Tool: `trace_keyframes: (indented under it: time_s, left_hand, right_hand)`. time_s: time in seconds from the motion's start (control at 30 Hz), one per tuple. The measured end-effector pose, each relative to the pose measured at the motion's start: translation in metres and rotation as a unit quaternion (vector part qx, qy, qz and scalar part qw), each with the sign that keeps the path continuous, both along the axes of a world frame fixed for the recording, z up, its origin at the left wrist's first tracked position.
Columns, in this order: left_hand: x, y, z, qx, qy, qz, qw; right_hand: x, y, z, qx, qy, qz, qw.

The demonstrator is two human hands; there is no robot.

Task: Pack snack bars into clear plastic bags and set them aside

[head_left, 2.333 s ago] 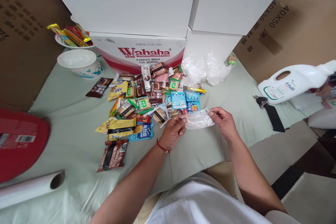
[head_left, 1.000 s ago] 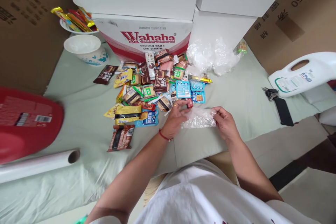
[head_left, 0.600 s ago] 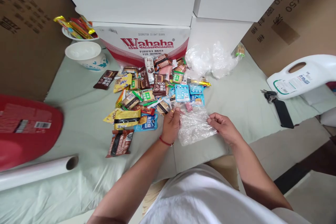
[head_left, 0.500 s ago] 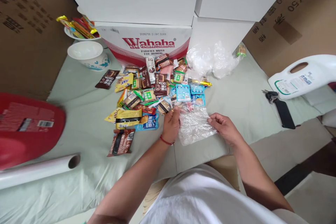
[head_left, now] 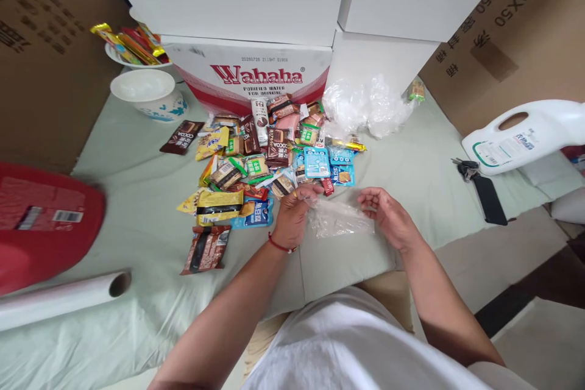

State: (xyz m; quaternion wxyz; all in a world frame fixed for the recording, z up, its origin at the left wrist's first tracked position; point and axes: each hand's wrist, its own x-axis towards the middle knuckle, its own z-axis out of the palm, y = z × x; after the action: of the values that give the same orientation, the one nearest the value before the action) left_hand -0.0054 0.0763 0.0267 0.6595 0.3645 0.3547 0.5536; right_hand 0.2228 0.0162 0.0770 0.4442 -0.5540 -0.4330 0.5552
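My left hand (head_left: 294, 217), with a red string at its wrist, pinches the top left corner of a clear plastic bag (head_left: 340, 219). The bag hangs flattened and creased over the cloth. To its right, my right hand (head_left: 387, 216) is off the bag, its fingers curved and apart with nothing in them. Beyond both hands lies a loose heap of wrapped snacks, among them a brown cocoa packet (head_left: 278, 146), light blue sachets (head_left: 317, 162) and a yellow packet (head_left: 220, 206). A brown-wrapped snack (head_left: 206, 250) lies nearest me on the left.
Crumpled clear bags (head_left: 365, 106) lie before a white box, beside the Wahaha carton (head_left: 256, 70). Paper bowls (head_left: 148, 94) stand back left, one holding snack sticks (head_left: 132, 46). A red container (head_left: 43, 225) and white roll (head_left: 64, 300) are left; a white jug (head_left: 521, 134), keys (head_left: 468, 169) and black phone-like object (head_left: 489, 200) are right.
My right hand has let go of the bag's right edge and opened. The bag, still in my left hand, has sunk and folded into a lower, narrower shape.
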Motion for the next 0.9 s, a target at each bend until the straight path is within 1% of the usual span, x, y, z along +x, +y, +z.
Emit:
trace_keyframes:
  time_s: [0.13,0.23,0.3,0.37,0.43,0.5,0.53,0.57,0.6,0.67,0.77,0.83,0.9]
  left_hand:
    - [-0.002,-0.001,0.000,0.019,0.015,0.004,1.000]
    - [-0.004,0.000,-0.001,0.021,0.001,0.006,1.000]
    - [-0.005,0.001,-0.002,0.022,-0.006,0.008,1.000]
    - [-0.006,0.001,-0.002,0.022,-0.010,0.011,1.000]
    - [-0.005,0.001,-0.003,0.020,-0.014,0.012,1.000]
    - [-0.004,0.001,-0.003,0.016,-0.015,0.016,1.000]
    - [-0.004,0.001,-0.003,0.015,-0.015,0.017,1.000]
    - [-0.004,0.001,-0.002,0.013,-0.018,0.018,1.000]
    - [-0.004,0.001,-0.002,0.013,-0.022,0.017,1.000]
    - [-0.005,0.002,0.000,0.013,-0.035,0.012,0.999]
    - [-0.005,0.003,0.003,0.003,-0.062,0.004,0.998]
    - [-0.005,0.003,0.006,-0.018,-0.079,0.000,0.997]
    - [-0.006,0.003,0.008,-0.043,-0.088,0.000,0.995]
  right_hand:
    - [-0.008,0.008,0.002,-0.003,-0.082,0.022,0.996]
    - [-0.006,0.010,-0.002,-0.010,-0.081,-0.019,0.996]
    - [-0.002,0.007,-0.003,0.008,-0.080,-0.059,0.995]
    - [-0.001,0.001,0.000,0.052,-0.089,-0.060,0.993]
    - [-0.006,-0.007,0.006,0.114,-0.120,-0.004,0.986]
    - [-0.015,-0.013,0.015,0.164,-0.178,0.078,0.967]
    - [-0.019,-0.015,0.018,0.180,-0.210,0.109,0.955]
    - [-0.024,-0.017,0.020,0.188,-0.233,0.127,0.946]
    - [-0.027,-0.017,0.020,0.188,-0.242,0.129,0.943]
    - [-0.031,-0.017,0.018,0.162,-0.219,0.097,0.957]
    - [-0.031,-0.016,0.013,0.071,-0.131,0.011,0.989]
    - [-0.031,-0.016,0.010,0.007,-0.068,-0.031,0.997]
    - [-0.031,-0.016,0.010,-0.039,-0.017,-0.054,0.998]
